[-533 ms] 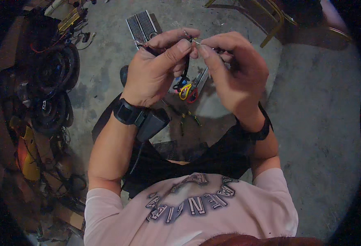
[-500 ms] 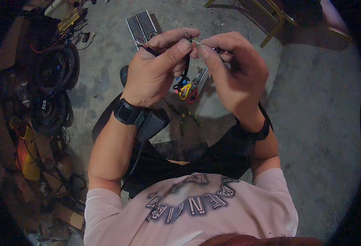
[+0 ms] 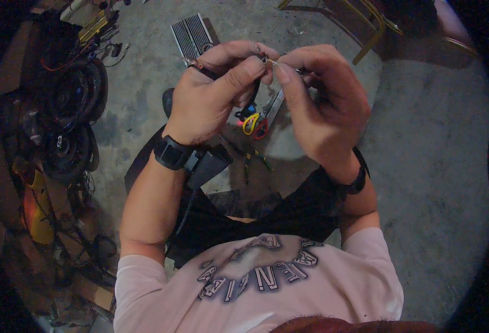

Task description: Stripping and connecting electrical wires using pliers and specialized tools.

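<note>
My left hand (image 3: 208, 91) is closed, thumb against forefinger, on a black cable (image 3: 254, 93) whose thin wires show at the fingertips. Part of this cable hangs below the hand. Opposite it, my right hand (image 3: 325, 102) pinches a thin bare wire end (image 3: 273, 61) between thumb and forefinger. The fingertips of both hands nearly meet at the wires. Below them appear a yellow loop (image 3: 250, 124) and a red loop beside a narrow silver piece (image 3: 276, 105); I cannot tell exactly what they belong to.
A finned silver metal box (image 3: 191, 36) lies on the concrete floor beyond my left hand. Pliers with green-yellow handles (image 3: 264, 160) lie between my legs. Round black speaker-like parts (image 3: 69, 94) and tangled cables crowd the left. A metal frame (image 3: 369, 41) stands at the far right.
My right hand has shifted slightly right and nearer to me. The left fingertips have moved a little right, still on the cable, and both hands keep their pinch.
</note>
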Action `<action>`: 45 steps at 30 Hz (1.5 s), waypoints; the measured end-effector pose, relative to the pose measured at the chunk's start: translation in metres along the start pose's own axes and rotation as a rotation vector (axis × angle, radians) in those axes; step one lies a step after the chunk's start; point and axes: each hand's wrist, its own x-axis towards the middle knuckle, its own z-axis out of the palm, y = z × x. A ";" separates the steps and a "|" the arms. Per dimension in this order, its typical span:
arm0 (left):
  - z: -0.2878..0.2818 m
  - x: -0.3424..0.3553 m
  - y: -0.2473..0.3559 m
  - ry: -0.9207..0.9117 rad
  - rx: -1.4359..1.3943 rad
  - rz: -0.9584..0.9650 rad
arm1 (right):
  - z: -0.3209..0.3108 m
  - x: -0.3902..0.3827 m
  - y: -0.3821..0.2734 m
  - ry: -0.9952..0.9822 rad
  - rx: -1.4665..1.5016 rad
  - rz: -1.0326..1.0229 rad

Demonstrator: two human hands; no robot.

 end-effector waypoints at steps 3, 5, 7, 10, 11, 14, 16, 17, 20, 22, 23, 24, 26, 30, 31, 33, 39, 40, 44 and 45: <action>0.001 -0.001 0.000 0.009 0.087 0.018 | -0.001 -0.004 0.002 0.026 0.018 0.028; 0.001 -0.001 0.002 0.001 0.105 0.028 | -0.002 -0.002 -0.004 0.003 0.034 0.073; -0.001 0.000 0.003 -0.009 0.111 0.018 | -0.003 0.001 -0.005 -0.020 0.050 0.117; -0.003 0.000 0.003 -0.021 0.083 -0.014 | -0.008 0.005 -0.005 -0.049 0.161 0.160; -0.004 0.000 0.002 -0.023 0.049 -0.037 | -0.010 0.008 -0.007 -0.083 0.159 0.194; -0.003 0.001 0.002 -0.035 0.024 -0.031 | -0.012 0.010 -0.005 -0.131 0.171 0.239; -0.004 0.002 0.000 -0.051 -0.032 -0.034 | -0.012 0.011 -0.004 -0.145 0.184 0.250; -0.005 0.002 -0.001 -0.068 -0.087 -0.038 | -0.012 0.011 -0.005 -0.160 0.220 0.302; -0.008 0.003 -0.001 -0.079 -0.172 -0.070 | -0.011 0.012 -0.009 -0.166 0.301 0.417; -0.005 0.004 0.001 -0.078 -0.209 -0.081 | -0.010 0.012 -0.007 -0.158 0.345 0.478; -0.004 0.005 0.001 -0.078 -0.247 -0.093 | -0.010 0.009 -0.002 -0.171 0.364 0.469; -0.003 0.005 0.000 -0.079 -0.246 -0.091 | -0.009 0.007 0.002 -0.185 0.384 0.460; -0.004 0.006 -0.003 -0.037 -0.315 -0.079 | -0.004 0.003 0.006 -0.178 0.373 0.475; -0.007 0.006 -0.006 -0.041 -0.304 -0.082 | 0.000 0.002 0.006 -0.172 0.381 0.496; -0.006 0.005 -0.005 -0.039 -0.290 -0.084 | -0.001 0.003 0.005 -0.172 0.381 0.497; -0.006 0.005 -0.005 -0.036 -0.277 -0.087 | -0.001 0.006 0.003 -0.194 0.341 0.528; -0.011 0.006 -0.005 -0.081 -0.180 -0.115 | -0.001 0.005 0.004 -0.174 0.371 0.554; -0.008 0.006 -0.005 -0.037 -0.155 -0.087 | -0.002 0.005 0.005 -0.175 0.370 0.555; -0.003 0.007 -0.003 0.048 -0.019 -0.052 | 0.000 0.003 0.017 -0.104 0.176 0.307; -0.002 0.007 -0.002 0.049 -0.018 -0.053 | 0.001 0.002 0.019 -0.051 0.205 0.255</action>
